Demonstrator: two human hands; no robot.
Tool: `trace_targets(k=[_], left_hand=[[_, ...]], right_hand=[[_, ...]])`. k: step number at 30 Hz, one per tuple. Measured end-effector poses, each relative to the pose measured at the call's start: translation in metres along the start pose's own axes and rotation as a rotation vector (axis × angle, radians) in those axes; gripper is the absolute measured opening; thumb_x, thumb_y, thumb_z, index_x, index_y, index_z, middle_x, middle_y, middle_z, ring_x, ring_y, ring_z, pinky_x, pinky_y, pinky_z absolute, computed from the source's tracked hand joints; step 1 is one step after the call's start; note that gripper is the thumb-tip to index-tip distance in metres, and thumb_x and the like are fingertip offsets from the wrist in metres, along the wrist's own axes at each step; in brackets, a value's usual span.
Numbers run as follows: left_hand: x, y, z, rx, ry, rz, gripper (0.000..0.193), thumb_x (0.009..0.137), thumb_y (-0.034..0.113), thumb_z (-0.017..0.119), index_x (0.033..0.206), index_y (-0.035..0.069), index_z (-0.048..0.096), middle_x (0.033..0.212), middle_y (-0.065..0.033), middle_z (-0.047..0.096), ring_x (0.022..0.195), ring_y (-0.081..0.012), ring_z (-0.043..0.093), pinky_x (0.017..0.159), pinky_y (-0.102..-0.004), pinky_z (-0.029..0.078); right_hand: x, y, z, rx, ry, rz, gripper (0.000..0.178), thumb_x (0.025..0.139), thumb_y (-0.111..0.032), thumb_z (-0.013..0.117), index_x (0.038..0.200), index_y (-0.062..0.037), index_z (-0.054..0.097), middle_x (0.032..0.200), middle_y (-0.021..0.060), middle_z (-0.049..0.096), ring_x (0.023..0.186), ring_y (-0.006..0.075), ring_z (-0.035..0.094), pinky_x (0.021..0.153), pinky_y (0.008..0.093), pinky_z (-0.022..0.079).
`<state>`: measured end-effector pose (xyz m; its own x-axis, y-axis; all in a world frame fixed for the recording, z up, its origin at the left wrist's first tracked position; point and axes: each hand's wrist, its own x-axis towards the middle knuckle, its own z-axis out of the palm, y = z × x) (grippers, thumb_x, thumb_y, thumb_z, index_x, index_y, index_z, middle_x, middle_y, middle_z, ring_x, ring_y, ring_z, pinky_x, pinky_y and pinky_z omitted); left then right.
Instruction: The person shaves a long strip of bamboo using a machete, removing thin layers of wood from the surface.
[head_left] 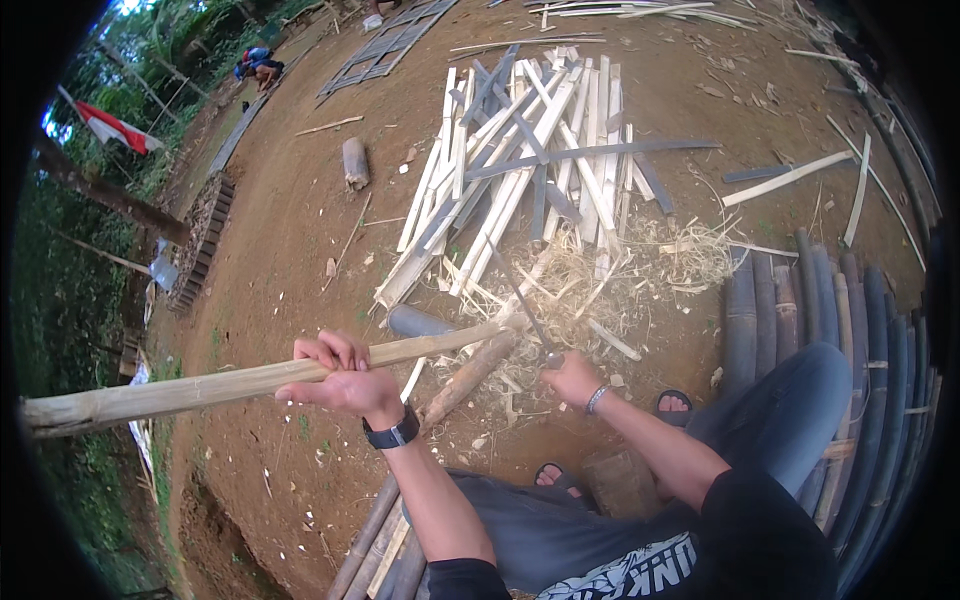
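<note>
A long split bamboo piece (200,392) runs from the left edge to the middle of the view. My left hand (345,380) supports it from below, with the fingers curled over its far side and the thumb stretched along it. The right end of the piece lies by a short round pole (470,377) on the ground. In my right hand (574,381) is the handle of a long-bladed knife (522,300), its narrow blade slanting up and to the left, just beyond the bamboo's end. Pale shavings (575,285) are heaped around the blade.
A criss-cross pile of bamboo strips (540,140) lies ahead. Dark bamboo poles (790,310) are lined up at my right, more poles (385,540) beside my left leg. A cut bamboo piece (355,164) rests on the dirt. Another person (262,70) crouches far left.
</note>
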<state>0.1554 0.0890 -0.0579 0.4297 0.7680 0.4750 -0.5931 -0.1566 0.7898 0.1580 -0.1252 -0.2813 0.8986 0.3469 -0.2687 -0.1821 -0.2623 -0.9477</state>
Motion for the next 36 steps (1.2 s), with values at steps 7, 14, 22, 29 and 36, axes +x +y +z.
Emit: trace_targets(k=[7,14,22,29,36], left_hand=[[0.006,-0.005,0.013,0.032,-0.025,-0.035,0.068,0.083,0.081,0.020,0.069,0.014,0.024,0.052,0.0029,0.026,0.045,-0.0061,0.021,0.040,-0.0202,0.016],[0.012,-0.009,0.023,0.030,-0.058,-0.059,0.068,0.083,0.081,0.018,0.069,0.014,0.025,0.053,0.0036,0.026,0.046,-0.0063,0.021,0.041,-0.0213,0.016],[0.005,-0.009,0.025,0.012,-0.056,-0.053,0.068,0.084,0.080,0.019,0.067,0.014,0.025,0.050,0.0022,0.026,0.043,-0.0070,0.023,0.038,-0.0213,0.018],[0.008,-0.010,-0.010,-0.056,0.021,-0.054,0.067,0.084,0.079,0.019,0.068,0.014,0.026,0.051,0.0032,0.026,0.043,-0.0063,0.021,0.038,-0.0206,0.017],[0.009,-0.015,-0.044,-0.095,0.182,0.000,0.063,0.087,0.076,0.018,0.069,0.015,0.027,0.050,0.0030,0.026,0.041,-0.0070,0.022,0.037,-0.0203,0.017]], right_hand=[[-0.046,-0.053,0.019,0.435,0.089,-0.018,0.018,0.084,-0.007,0.061,0.073,-0.0066,0.048,0.052,-0.0012,0.047,0.039,0.0076,0.042,0.035,0.0256,0.032],[-0.040,0.053,0.046,0.467,0.002,0.452,0.019,0.080,-0.010,0.063,0.065,-0.0033,0.055,0.050,0.0014,0.049,0.038,0.0109,0.045,0.035,0.0285,0.033],[-0.034,0.024,0.061,0.225,0.021,0.304,0.021,0.080,-0.012,0.063,0.063,-0.0019,0.056,0.051,0.0039,0.053,0.039,0.0129,0.049,0.037,0.0290,0.036],[-0.030,0.031,0.019,-0.097,-0.010,0.245,0.035,0.079,-0.029,0.067,0.062,0.0005,0.059,0.049,0.0093,0.054,0.044,0.0205,0.055,0.048,0.0385,0.042],[-0.050,0.034,-0.010,-0.387,-0.010,0.293,0.049,0.083,-0.043,0.066,0.063,0.0012,0.060,0.052,0.0113,0.058,0.050,0.0216,0.058,0.053,0.0373,0.045]])
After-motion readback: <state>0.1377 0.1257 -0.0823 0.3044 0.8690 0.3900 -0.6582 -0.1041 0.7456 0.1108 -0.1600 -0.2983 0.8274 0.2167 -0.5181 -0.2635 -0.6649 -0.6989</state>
